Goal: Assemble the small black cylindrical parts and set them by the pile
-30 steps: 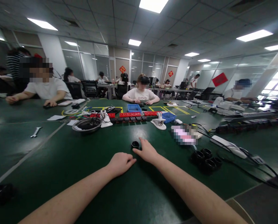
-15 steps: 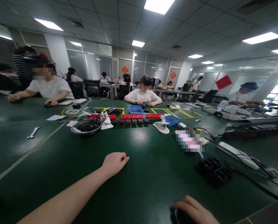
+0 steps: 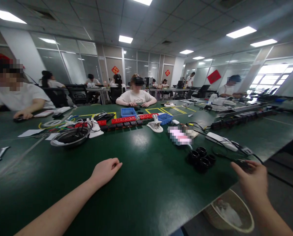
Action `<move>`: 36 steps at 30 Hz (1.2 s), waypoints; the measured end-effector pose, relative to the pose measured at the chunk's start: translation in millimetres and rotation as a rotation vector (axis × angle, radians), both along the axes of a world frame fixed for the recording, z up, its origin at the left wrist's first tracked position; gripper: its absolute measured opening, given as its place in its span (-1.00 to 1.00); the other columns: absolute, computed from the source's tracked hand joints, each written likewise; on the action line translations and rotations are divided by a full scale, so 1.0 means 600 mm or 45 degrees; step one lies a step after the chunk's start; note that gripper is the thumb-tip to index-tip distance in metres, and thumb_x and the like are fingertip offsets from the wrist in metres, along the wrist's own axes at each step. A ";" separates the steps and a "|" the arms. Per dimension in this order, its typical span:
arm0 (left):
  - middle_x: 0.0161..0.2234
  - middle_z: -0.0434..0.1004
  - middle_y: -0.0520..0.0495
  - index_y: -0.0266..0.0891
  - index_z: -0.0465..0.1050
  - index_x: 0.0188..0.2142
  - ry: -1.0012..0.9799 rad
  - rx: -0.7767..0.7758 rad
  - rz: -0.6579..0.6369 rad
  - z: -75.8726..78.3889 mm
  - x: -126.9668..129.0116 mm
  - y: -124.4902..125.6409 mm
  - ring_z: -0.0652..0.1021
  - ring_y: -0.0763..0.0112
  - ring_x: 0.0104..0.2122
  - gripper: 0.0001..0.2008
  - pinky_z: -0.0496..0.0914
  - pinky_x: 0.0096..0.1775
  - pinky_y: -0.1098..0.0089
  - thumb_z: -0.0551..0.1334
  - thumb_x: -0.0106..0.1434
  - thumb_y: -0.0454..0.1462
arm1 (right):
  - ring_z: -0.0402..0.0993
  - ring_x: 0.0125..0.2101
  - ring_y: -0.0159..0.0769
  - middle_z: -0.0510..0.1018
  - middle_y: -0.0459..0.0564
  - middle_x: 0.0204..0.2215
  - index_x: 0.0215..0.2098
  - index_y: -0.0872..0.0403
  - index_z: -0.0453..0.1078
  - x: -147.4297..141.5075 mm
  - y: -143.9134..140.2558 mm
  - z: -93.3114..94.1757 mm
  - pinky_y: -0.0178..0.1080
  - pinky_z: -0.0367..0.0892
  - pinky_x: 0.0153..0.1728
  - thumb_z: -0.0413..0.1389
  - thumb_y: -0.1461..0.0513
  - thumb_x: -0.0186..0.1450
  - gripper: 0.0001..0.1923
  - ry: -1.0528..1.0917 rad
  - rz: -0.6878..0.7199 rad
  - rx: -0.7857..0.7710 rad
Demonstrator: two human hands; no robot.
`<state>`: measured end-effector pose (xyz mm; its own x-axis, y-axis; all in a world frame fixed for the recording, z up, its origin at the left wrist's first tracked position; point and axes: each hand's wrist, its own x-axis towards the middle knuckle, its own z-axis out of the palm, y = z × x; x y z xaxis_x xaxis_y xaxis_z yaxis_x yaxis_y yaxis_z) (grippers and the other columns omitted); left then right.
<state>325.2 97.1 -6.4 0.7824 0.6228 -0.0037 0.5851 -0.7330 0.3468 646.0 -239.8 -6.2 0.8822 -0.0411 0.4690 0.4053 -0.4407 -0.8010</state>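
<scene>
My left hand [image 3: 105,172] rests on the green table [image 3: 146,186] as a loose fist, fingers curled in, with nothing visible in it. Over the table's right edge, my right hand [image 3: 254,178] has its thumb and fingers closed around a small black object [image 3: 243,164]. The fingers cover part of that object, so its exact kind is unclear. A cluster of several black ring-shaped parts [image 3: 202,160] stands on the table to the left of my right hand. A black cable [image 3: 221,155] runs close by the held object.
A white power strip [image 3: 221,141] with cables lies at the right. Red socket strips [image 3: 126,119], blue trays [image 3: 128,112], a white clip stand [image 3: 155,124] and a metal bowl [image 3: 70,137] stand farther back. A wrench [image 3: 1,154] lies left. Below the edge is a waste basket [image 3: 231,213]. Co-workers sit around.
My right hand has moved from the near table edge out to the right, a black object still under its fingers. The view has swung right. My left hand stays in its curled pose.
</scene>
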 end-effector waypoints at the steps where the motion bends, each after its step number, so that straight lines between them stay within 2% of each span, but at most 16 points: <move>1: -0.50 0.40 0.03 -0.19 0.31 -0.48 0.000 -0.003 -0.003 0.000 0.000 0.000 0.42 0.40 -0.48 -0.69 0.23 -0.48 0.45 -0.06 0.17 -0.08 | 0.34 -0.37 -0.10 0.38 0.14 -0.33 -0.17 0.10 0.16 0.006 0.017 -0.003 -0.13 0.25 -0.40 0.06 -0.05 -0.09 -0.40 0.011 -0.029 0.038; 4: -0.50 0.39 0.03 -0.19 0.31 -0.49 0.003 0.006 -0.010 -0.002 0.000 0.001 0.42 0.40 -0.48 -0.69 0.23 -0.48 0.45 -0.06 0.16 -0.07 | 0.36 -0.34 -0.14 0.40 0.09 -0.33 -0.20 0.12 0.19 0.027 0.057 -0.017 -0.16 0.27 -0.35 0.13 0.00 -0.12 -0.41 -0.006 0.059 0.098; 7: -0.52 0.38 0.04 -0.19 0.30 -0.51 0.001 0.051 -0.015 -0.004 0.000 0.003 0.41 0.39 -0.48 -0.68 0.21 -0.49 0.45 -0.06 0.17 -0.07 | 0.36 -0.32 -0.18 0.40 0.04 -0.30 -0.14 0.10 0.20 0.043 0.072 -0.030 -0.14 0.27 -0.31 0.10 0.00 -0.06 -0.43 -0.068 0.206 0.063; 13: -0.50 0.38 0.04 -0.18 0.30 -0.49 0.004 0.006 -0.023 -0.006 0.000 0.008 0.42 0.41 -0.48 -0.68 0.22 -0.48 0.46 -0.07 0.17 -0.07 | 0.36 -0.30 -0.18 0.42 0.03 -0.30 -0.21 0.08 0.28 0.046 0.063 -0.040 -0.14 0.25 -0.23 0.08 0.02 -0.04 -0.53 -0.098 0.306 -0.094; 20: -0.51 0.38 0.04 -0.19 0.30 -0.49 0.023 -0.032 -0.025 -0.001 0.001 0.007 0.41 0.41 -0.48 -0.68 0.22 -0.48 0.46 -0.07 0.17 -0.07 | 0.35 -0.23 -0.14 0.42 0.07 -0.25 -0.14 0.09 0.23 0.059 0.057 -0.060 -0.11 0.23 -0.18 0.08 0.02 -0.05 -0.46 -0.107 0.375 -0.271; 23: -0.52 0.37 0.04 -0.19 0.29 -0.51 0.008 -0.006 -0.029 0.000 0.000 0.005 0.41 0.40 -0.49 -0.67 0.21 -0.49 0.45 -0.08 0.17 -0.07 | 0.33 -0.20 -0.13 0.40 0.07 -0.22 -0.07 0.09 0.18 0.059 0.055 -0.059 -0.09 0.21 -0.17 0.08 0.03 -0.06 -0.39 -0.063 0.392 -0.297; 26: -0.51 0.38 0.04 -0.19 0.29 -0.50 -0.006 -0.004 -0.026 0.001 -0.001 0.004 0.42 0.40 -0.48 -0.68 0.22 -0.48 0.45 -0.07 0.17 -0.08 | 0.30 -0.18 -0.13 0.36 0.08 -0.16 -0.05 0.09 0.15 0.055 0.046 -0.057 -0.07 0.18 -0.15 0.03 0.05 -0.03 -0.41 -0.063 0.410 -0.188; 29: -0.51 0.39 0.04 -0.18 0.30 -0.50 0.001 0.009 -0.013 0.002 -0.001 0.004 0.42 0.39 -0.47 -0.69 0.22 -0.47 0.45 -0.06 0.16 -0.08 | 0.31 -0.22 -0.15 0.36 0.11 -0.18 -0.09 0.11 0.17 0.050 0.039 -0.054 -0.12 0.22 -0.20 -0.01 0.06 0.02 -0.48 -0.083 0.293 -0.083; 32: -0.50 0.40 0.03 -0.18 0.31 -0.49 -0.007 0.012 -0.018 0.002 -0.001 0.004 0.42 0.40 -0.46 -0.69 0.22 -0.47 0.46 -0.07 0.17 -0.08 | 0.32 -0.24 -0.15 0.37 0.14 -0.19 -0.10 0.15 0.22 0.044 0.043 -0.042 -0.14 0.24 -0.25 -0.03 0.03 0.05 -0.49 -0.143 0.254 -0.238; 36: -0.51 0.39 0.03 -0.19 0.32 -0.48 -0.005 0.009 -0.020 0.001 -0.003 0.005 0.42 0.40 -0.47 -0.68 0.22 -0.47 0.46 -0.07 0.17 -0.07 | 0.24 -0.10 -0.12 0.34 0.12 -0.11 -0.04 0.14 0.21 0.041 0.062 -0.012 -0.08 0.14 -0.12 -0.13 0.04 0.13 -0.50 -0.430 0.309 -0.508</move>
